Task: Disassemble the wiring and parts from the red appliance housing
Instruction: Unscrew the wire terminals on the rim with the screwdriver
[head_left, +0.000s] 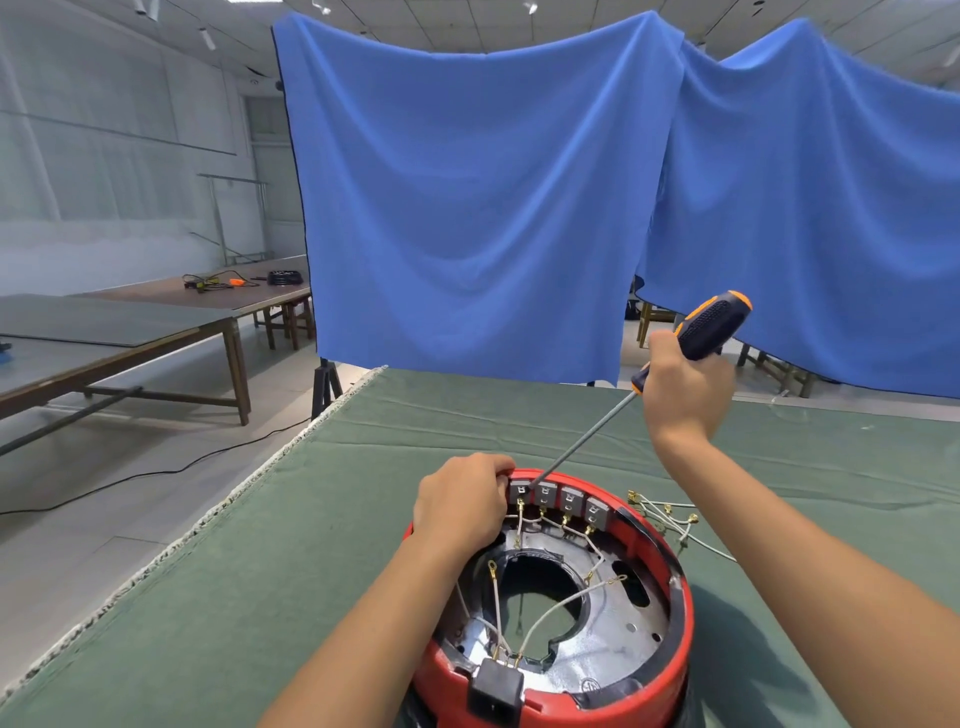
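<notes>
— Looking at the green-covered worktop, where does the red housing sit?
— At the near edge, about midway along it, open side up. You can see down into the grey metal plate inside, with its big central hole.

— What is the left hand doing?
— It grips the far-left rim of the housing, fingers curled over the red edge just beside the row of grey switch blocks.

— And the right hand?
— It is wrapped around the black-and-orange handle of a screwdriver, held above the worktop beyond the housing. The shaft slants down and to the left, and its tip meets the leftmost switch block at the far rim.

— Any wiring still in place?
— Yes. Pale wires with brass-coloured terminals run from the switch blocks down across the plate, and several gather at a black socket on the near rim.

— Anything loose?
— A small bundle of loose wires with the same terminals lies on the cloth just right of the housing, touching or nearly touching its rim; I cannot tell which.

— Behind it all?
— Blue cloths hang past the far edge, and long brown tables stand off to the left.
</notes>
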